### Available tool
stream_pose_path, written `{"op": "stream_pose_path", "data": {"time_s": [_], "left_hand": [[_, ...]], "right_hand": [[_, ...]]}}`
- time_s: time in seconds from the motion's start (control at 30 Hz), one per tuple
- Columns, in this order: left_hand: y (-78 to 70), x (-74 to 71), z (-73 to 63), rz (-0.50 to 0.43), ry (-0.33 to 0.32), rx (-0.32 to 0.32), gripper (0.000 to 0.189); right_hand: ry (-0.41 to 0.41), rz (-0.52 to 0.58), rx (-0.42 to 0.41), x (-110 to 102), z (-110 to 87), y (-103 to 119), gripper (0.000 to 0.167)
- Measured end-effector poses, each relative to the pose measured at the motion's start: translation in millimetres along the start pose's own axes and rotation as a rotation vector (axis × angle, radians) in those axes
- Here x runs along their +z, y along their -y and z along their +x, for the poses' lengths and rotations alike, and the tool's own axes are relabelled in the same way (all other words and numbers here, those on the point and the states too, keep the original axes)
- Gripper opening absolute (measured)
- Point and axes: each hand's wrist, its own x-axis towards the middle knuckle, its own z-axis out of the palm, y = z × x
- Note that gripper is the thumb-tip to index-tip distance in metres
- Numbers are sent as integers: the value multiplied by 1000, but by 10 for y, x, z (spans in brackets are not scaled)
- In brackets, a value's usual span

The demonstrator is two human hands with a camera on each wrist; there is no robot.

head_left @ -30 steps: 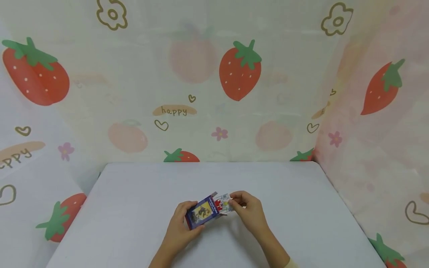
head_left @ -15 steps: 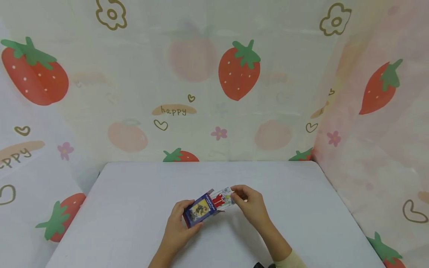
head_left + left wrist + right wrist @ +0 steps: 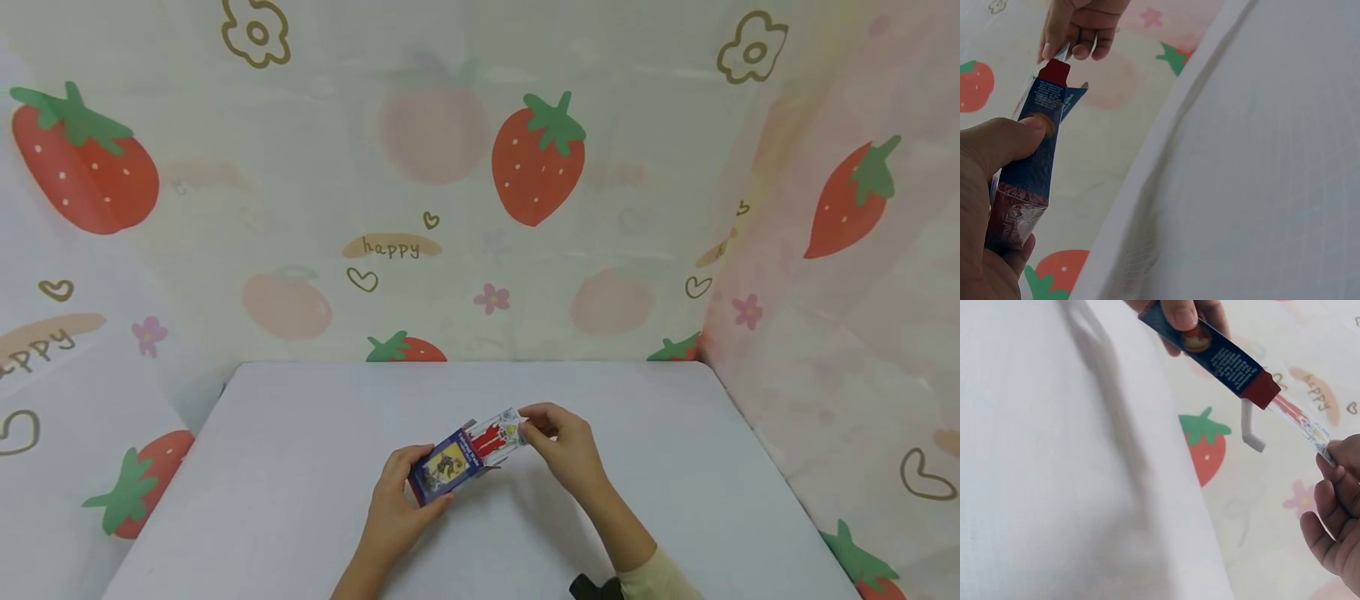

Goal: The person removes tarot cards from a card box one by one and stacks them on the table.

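My left hand (image 3: 399, 502) grips a dark blue card box (image 3: 446, 468) with a yellow picture panel, thumb along one side in the left wrist view. The box (image 3: 1034, 144) tilts up to the right above the table, its flaps (image 3: 1263, 389) standing open. A stack of cards (image 3: 496, 437) with red and white artwork sticks out of the open end. Thumb and fingers of my right hand (image 3: 568, 448) pinch the outer end of the cards (image 3: 1302, 422). The cards' inner end is hidden inside the box.
Beneath both hands is a white-covered table (image 3: 315, 433). A strawberry-printed curtain (image 3: 450, 183) rises behind its back edge and along both sides. Near the right sleeve (image 3: 656, 575), a black object (image 3: 595, 587) shows at the front edge of view.
The right hand has moved up and slightly right, sliding the cards farther out of the box. The left hand with the box has shifted slightly left and up.
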Motion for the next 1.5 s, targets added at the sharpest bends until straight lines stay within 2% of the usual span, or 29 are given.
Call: {"op": "stream_pose_path", "data": {"time_s": [0.9, 1.2, 1.5], "left_hand": [[-14, 16, 4, -5, -11, 5, 75], [7, 13, 0, 15, -28, 41, 76], [14, 12, 1, -20, -12, 3, 75]], "right_hand": [[31, 11, -74, -324, 362, -24, 13], [71, -14, -91, -442, 530, -33, 15], [113, -52, -89, -499, 723, -80, 16]]}}
